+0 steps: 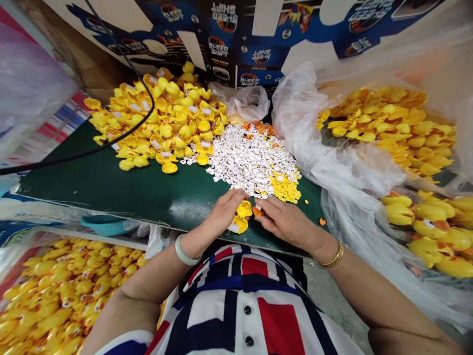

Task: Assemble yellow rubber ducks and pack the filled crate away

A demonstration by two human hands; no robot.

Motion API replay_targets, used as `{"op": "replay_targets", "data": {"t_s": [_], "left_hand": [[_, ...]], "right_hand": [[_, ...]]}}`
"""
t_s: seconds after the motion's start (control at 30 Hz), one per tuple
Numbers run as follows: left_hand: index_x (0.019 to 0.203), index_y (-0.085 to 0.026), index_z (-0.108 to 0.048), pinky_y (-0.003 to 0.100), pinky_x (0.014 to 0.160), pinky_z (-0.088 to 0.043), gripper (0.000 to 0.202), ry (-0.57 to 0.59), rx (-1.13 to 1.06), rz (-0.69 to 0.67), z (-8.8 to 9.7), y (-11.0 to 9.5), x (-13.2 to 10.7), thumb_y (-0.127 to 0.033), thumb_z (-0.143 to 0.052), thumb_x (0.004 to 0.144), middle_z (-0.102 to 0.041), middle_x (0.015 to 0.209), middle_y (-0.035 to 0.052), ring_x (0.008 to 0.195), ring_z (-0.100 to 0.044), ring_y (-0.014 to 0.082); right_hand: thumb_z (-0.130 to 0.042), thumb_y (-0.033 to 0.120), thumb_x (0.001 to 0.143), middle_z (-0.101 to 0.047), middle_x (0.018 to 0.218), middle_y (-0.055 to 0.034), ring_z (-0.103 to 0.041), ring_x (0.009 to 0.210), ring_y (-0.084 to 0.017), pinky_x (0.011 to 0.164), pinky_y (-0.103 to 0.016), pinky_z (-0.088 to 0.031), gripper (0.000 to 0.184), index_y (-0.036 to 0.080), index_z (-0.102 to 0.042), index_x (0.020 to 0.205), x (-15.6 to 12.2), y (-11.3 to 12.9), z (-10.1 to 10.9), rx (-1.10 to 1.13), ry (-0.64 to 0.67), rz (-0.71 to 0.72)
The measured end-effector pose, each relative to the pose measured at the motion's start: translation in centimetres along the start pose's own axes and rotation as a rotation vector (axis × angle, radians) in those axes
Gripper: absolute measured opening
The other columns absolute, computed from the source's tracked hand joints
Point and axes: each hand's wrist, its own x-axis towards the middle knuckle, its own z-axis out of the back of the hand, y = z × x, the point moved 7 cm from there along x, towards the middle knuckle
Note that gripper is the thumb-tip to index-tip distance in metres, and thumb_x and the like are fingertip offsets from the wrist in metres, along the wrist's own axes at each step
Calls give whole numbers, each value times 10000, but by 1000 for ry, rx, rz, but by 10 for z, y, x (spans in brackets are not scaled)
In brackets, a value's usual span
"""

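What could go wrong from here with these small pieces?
The orange piece held in the right hand could slip and fall among the loose white pieces. The yellow part at the left hand is close to the front edge of the table, so a nudge might knock it off.

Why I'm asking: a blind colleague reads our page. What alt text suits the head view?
A person's left hand holds a yellow toy shell; the right hand holds a small orange piece beside it. Beyond them, on a green table, lie heaped yellow toy parts and piled white pieces.
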Motion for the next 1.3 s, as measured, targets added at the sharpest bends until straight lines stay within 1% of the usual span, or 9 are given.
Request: {"op": "replay_targets", "data": {"t_s": [0.1,0.27,0.43,0.53,0.6,0.67,0.77,1.03,1.3], "left_hand": [[909,-166,-632,263,637,-459,454,10,36,-28,-1,-2,1,-612,-598,831,-635,788,18,689,-581,150],[863,-161,-638,256,652,-430,446,-18,65,-68,-1,0,4,-605,-601,834,-603,770,2,692,-536,133],[816,-162,-641,246,620,-411,382,-50,-72,3,3,9,5,-540,-682,797,-604,728,-9,658,-528,122],[889,-153,-693,248,673,-452,332,31,-244,89,1,11,0,-445,-761,744,-678,812,20,715,-600,136],[973,-158,-724,252,726,-475,342,96,-269,109,-1,10,-4,-377,-794,720,-716,901,40,774,-638,147],[1009,-165,-738,250,745,-486,353,104,-259,100,1,10,-5,-343,-806,712,-731,932,44,784,-652,144],[997,-165,-743,248,697,-494,335,64,-280,82,5,13,-4,-366,-788,734,-738,880,44,726,-656,141],[882,-142,-724,239,611,-476,298,90,-275,120,-2,21,-2,-414,-753,763,-721,770,50,631,-643,140],[975,-176,-726,253,714,-483,310,55,-269,128,0,24,-5,-410,-743,772,-728,905,37,764,-645,150]], "right_hand": [[-401,333,1022,-622,1013,-112,-606,865,-222,716,-354,-557,360,143,-451,1324,0,1,4,-14,-4,13],[-383,333,1027,-620,1048,-146,-612,894,-252,674,-370,-565,435,96,-402,1392,5,10,-6,-113,77,10],[-378,326,1028,-618,1050,-151,-610,896,-245,730,-377,-572,412,86,-418,1361,7,6,-13,-3,8,-18],[-393,342,1026,-616,1035,-130,-606,870,-225,746,-363,-565,400,109,-431,1349,5,-4,-14,74,-39,-38],[-402,350,1023,-615,1020,-123,-602,861,-222,734,-358,-558,405,121,-432,1356,4,-8,-15,78,-43,-37],[-407,350,1022,-616,1008,-122,-598,854,-221,721,-353,-553,411,122,-431,1363,4,-9,-14,71,-35,-20],[-409,344,1021,-615,1018,-129,-597,858,-224,720,-354,-552,420,117,-421,1374,4,-8,-10,51,-42,-2],[-343,356,1040,-624,1012,-133,-607,848,-224,705,-354,-563,405,108,-428,1348,6,-3,-10,-1,6,25],[-291,402,1047,-633,1037,-129,-619,890,-232,732,-364,-569,427,130,-427,1346,2,-7,-15,-12,-36,-106]]}}
